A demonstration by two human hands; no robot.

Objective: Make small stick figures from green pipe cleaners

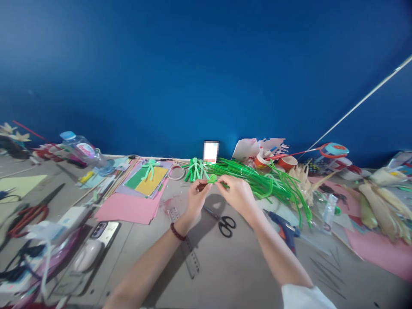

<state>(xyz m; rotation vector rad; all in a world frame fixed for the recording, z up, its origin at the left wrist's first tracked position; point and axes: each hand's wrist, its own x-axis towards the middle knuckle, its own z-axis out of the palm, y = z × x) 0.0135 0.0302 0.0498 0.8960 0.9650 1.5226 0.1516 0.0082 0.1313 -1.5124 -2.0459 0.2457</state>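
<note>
Both hands meet over the middle of the table around a small coiled green pipe cleaner (212,178). My left hand (197,195) pinches its left side; a dark red beaded bracelet circles that wrist. From the right, the fingertips of my right hand (236,191) close on the same piece. Just behind stand green pipe-cleaner figures (195,169). A big bundle of green pipe cleaners (251,176) lies behind and right of my right hand. Below the hands, black-handled scissors (226,225) and a clear ruler (189,257) rest on the table.
Pink paper (128,208) and coloured sheets, with another green figure (150,168), lie to the left. Further left are a phone (106,231), a mouse (88,255), red-handled scissors (30,216) and a bottle (85,148). A blue glue gun (283,227) sits right. A blue wall (206,77) rises behind.
</note>
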